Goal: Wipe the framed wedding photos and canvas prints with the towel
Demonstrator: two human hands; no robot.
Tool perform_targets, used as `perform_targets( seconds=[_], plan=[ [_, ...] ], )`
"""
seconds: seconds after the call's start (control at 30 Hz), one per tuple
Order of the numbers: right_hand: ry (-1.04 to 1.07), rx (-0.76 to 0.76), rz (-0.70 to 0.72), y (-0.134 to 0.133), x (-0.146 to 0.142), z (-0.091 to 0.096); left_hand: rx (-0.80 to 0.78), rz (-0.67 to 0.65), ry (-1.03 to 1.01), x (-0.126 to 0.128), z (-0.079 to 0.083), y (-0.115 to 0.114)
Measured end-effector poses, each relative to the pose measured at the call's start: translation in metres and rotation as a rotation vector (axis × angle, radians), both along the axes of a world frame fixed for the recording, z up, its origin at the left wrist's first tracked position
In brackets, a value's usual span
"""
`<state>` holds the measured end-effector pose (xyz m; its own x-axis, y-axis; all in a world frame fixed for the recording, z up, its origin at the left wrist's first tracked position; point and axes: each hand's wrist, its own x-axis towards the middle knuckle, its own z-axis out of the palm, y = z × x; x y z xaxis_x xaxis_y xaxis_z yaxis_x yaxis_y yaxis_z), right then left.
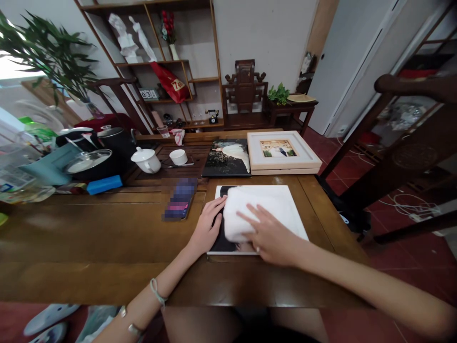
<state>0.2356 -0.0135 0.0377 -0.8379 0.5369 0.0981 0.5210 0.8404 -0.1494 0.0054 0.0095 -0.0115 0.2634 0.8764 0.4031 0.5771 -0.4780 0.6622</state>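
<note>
A photo panel [293, 214] with a white right side and a dark picture on its left lies flat near the table's front edge. On top of it is a fluffy white cloth [235, 219], folded into a thick pad. My right hand [271, 231] is closed on the cloth and presses it to the panel, two fingers stretched over its top. Part of the picture is hidden under hand and cloth. My left hand [210, 221] lies along the panel's left edge, fingers stretched out and holding nothing, fingertips close to the cloth.
Behind the panel lie a dark photo panel [228, 159] and a framed picture [310, 162]. A phone [180, 200] is left of my left hand. Farther left are a white lidded cup [146, 159], a small white cup [178, 157], a blue block [104, 185] and a black kettle [116, 143].
</note>
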Motion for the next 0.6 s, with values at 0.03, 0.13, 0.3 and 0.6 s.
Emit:
perform_targets(
  seconds=[0.03, 0.13, 0.3, 0.6],
  plan=[
    [0.015, -0.026, 0.051, -0.016, 0.002, 0.0, 0.0, -0.008, -0.001, 0.0, 0.0, 0.0],
    [0.028, -0.088, 0.197, -0.047, 0.009, 0.001, -0.002, -0.024, -0.012, -0.001, 0.0, 0.0],
    [0.11, -0.101, 0.125, 0.003, 0.031, -0.001, 0.0, -0.021, -0.006, -0.001, -0.001, 0.0],
    [0.165, 0.001, -0.294, 0.075, 0.07, -0.007, 0.002, -0.008, -0.008, 0.0, 0.0, 0.001]
  ],
)
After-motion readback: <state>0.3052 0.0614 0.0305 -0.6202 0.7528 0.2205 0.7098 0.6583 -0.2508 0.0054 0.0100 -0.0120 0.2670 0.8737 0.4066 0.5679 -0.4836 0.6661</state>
